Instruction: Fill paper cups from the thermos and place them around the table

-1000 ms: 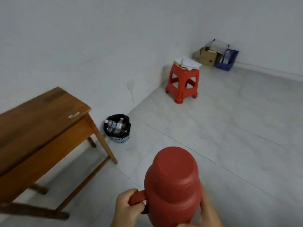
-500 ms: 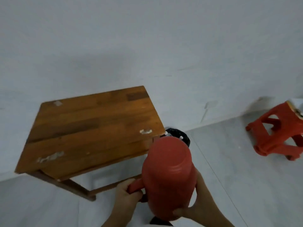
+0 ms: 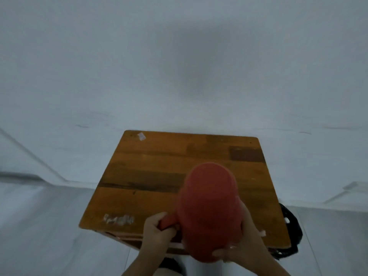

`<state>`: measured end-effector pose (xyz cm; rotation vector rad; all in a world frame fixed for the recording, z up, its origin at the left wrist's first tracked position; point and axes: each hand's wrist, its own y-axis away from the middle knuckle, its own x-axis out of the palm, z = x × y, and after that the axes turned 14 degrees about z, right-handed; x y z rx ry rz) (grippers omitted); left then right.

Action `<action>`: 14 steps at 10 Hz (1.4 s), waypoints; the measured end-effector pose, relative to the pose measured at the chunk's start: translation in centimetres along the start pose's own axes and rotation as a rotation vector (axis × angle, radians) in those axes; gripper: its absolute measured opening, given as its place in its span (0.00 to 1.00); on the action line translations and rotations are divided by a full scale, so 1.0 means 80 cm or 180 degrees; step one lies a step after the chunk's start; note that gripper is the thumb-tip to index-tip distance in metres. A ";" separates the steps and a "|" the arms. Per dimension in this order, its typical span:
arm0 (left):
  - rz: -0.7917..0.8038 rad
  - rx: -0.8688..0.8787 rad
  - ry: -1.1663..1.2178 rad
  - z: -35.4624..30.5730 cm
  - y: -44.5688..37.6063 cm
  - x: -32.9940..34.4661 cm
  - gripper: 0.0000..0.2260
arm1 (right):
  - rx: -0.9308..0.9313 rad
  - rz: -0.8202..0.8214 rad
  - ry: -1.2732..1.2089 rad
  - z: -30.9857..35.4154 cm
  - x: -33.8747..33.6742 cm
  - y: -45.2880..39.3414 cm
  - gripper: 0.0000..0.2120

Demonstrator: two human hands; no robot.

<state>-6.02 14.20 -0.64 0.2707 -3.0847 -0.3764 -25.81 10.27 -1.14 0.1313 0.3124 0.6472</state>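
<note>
A big red thermos (image 3: 209, 208) is held up in front of me, over the near edge of a small wooden table (image 3: 159, 168). My left hand (image 3: 157, 230) grips its red handle on the left side. My right hand (image 3: 237, 244) cups the body from the right and underneath, fingers curled under the base. The thermos's cap is on. No paper cups are in view.
The table stands against a white wall (image 3: 179, 66); its top carries only scraps of tape residue (image 3: 118, 219). A black-lined waste basket (image 3: 290, 232) sits on the grey tiled floor just right of the table.
The view has swung left and closer, so the table now lies straight ahead beneath the thermos. The red stool has left the frame. Both hands keep the same hold.
</note>
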 end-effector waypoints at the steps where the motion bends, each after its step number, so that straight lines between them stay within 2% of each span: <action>1: 0.0000 0.0131 -0.0006 -0.029 -0.068 -0.032 0.02 | -0.0092 -0.0318 0.0241 0.018 -0.001 -0.062 0.56; 2: 0.0065 0.0080 0.0178 -0.052 -0.128 -0.052 0.03 | -0.0080 -0.0337 0.0135 0.036 -0.011 -0.121 0.56; 4: 0.0142 0.0067 -0.0029 -0.058 -0.214 -0.061 0.04 | 0.0083 -0.0223 0.0224 0.039 -0.046 -0.202 0.54; 6: 0.0000 -0.0102 0.0084 -0.055 -0.292 -0.056 0.06 | 0.0092 -0.0099 0.0116 0.039 -0.085 -0.275 0.53; 7: 0.0010 -0.0078 0.0010 -0.054 -0.323 -0.051 0.02 | 0.0097 -0.0092 0.0137 0.034 -0.103 -0.305 0.52; 8: 0.0015 -0.0026 -0.0069 -0.053 -0.348 -0.047 0.06 | 0.0071 -0.0081 0.0159 0.028 -0.116 -0.330 0.52; 9: -0.0003 0.0002 -0.0213 -0.051 -0.364 -0.044 0.04 | 0.0036 -0.0088 0.0207 0.017 -0.125 -0.348 0.51; 10: 0.0037 0.0046 -0.0331 -0.046 -0.373 -0.044 0.09 | 0.0098 -0.0085 0.0209 0.006 -0.127 -0.354 0.50; 11: 0.0007 0.0038 -0.0401 -0.049 -0.373 -0.049 0.03 | 0.0081 -0.0121 0.0065 -0.001 -0.119 -0.354 0.50; 12: 0.0134 0.0017 -0.0584 -0.053 -0.374 -0.055 0.12 | 0.0016 -0.0175 0.0061 -0.002 -0.110 -0.353 0.49; 13: 0.0335 0.0139 -0.0928 -0.055 -0.365 -0.058 0.07 | 0.0085 -0.0168 0.0166 0.003 -0.111 -0.350 0.49; 14: 0.0218 0.0237 -0.0900 -0.038 -0.328 -0.065 0.17 | 0.0114 -0.0249 0.0171 0.016 -0.122 -0.324 0.49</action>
